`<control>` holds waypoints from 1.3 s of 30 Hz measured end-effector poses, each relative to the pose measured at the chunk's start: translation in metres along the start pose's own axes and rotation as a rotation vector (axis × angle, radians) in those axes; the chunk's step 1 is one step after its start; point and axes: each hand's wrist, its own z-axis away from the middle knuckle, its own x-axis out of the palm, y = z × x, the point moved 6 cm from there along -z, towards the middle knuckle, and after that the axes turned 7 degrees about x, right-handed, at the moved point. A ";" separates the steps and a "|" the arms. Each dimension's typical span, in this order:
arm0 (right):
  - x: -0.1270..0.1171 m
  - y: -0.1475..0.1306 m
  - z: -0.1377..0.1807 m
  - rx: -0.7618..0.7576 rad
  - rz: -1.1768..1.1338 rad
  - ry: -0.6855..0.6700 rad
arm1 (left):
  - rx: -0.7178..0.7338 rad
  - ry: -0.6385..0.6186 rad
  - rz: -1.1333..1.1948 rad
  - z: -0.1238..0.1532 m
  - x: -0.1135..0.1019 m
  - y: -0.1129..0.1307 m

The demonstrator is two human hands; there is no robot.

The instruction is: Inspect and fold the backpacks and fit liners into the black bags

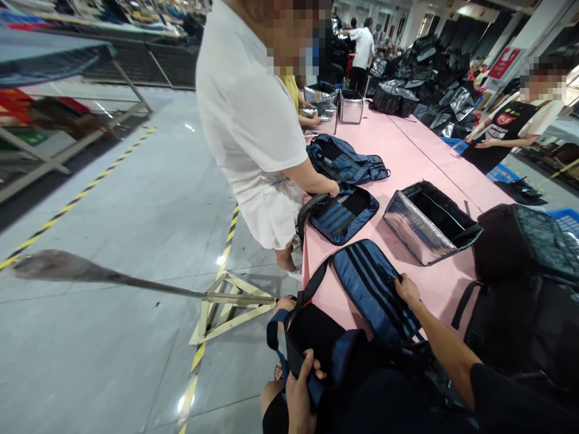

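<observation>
Got the left hand (300,386) clamped on a dark strap (294,354) down low, and well apart from it, the right hand (408,291) gripping the edge of a striped blue bag (362,277). Can place that bag right at the near edge of a pink table (446,295), partly hanging off. Got some black bags (520,313) piled just to the right. Next up, a silver-sided box (418,232) with the open side up, then a second blue bag (339,220) with a co-worker's hand (333,189) at the edge. Past that, a third blue bag (346,161), kinda rumpled. Across the table, a person in a black apron (500,129). Farther along, some silver boxes (350,110), then a messy heap of dark stuff (425,78), and way back, somebody in a white shirt (362,43).
</observation>
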 end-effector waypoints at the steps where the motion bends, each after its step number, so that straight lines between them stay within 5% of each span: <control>1: 0.000 0.000 0.000 -0.001 -0.001 0.001 | 0.003 0.001 0.005 0.001 0.001 0.001; 39: 0.002 0.003 -0.002 -0.027 0.011 0.029 | 0.030 0.046 0.056 0.010 0.007 0.004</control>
